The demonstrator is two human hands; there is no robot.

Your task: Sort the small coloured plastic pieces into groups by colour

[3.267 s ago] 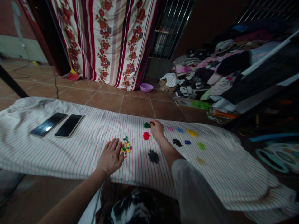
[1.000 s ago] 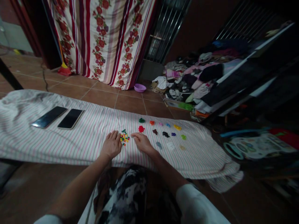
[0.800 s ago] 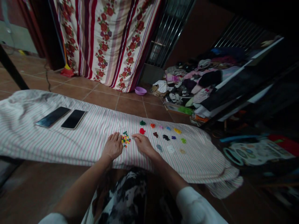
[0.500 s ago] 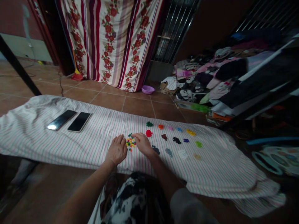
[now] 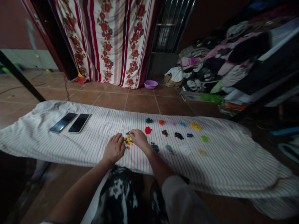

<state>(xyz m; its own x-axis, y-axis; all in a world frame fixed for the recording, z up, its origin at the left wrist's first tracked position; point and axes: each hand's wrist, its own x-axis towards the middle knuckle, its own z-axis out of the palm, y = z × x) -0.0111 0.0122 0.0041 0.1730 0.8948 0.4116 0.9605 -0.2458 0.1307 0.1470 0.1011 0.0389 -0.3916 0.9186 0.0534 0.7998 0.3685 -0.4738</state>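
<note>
A pile of small mixed pieces (image 5: 128,141), yellow, green, red and orange, lies on the striped cloth (image 5: 105,124) between my hands. My left hand (image 5: 115,147) rests flat at the pile's left edge, fingers extended and nothing seen in it. My right hand (image 5: 138,138) is at the pile's upper right, thumb and fingers pinched together beside some green pieces; whatever is between the fingertips is too small to make out. Single-colour piles lie to the right, among them red (image 5: 148,130), dark green (image 5: 149,120), brown (image 5: 164,133), black (image 5: 179,136) and yellow (image 5: 195,126).
Two phones, one dark (image 5: 63,122) and one light-edged (image 5: 79,123), lie on the cloth's left part. Beyond it are a purple basin (image 5: 150,84), a floral curtain (image 5: 119,43) and heaped clothes (image 5: 210,65). Slanted dark bars stand at both sides.
The view has shifted slightly. My right fingers, pointing over the pile's top before, are now drawn together in a pinch. My left hand has stayed beside the pile.
</note>
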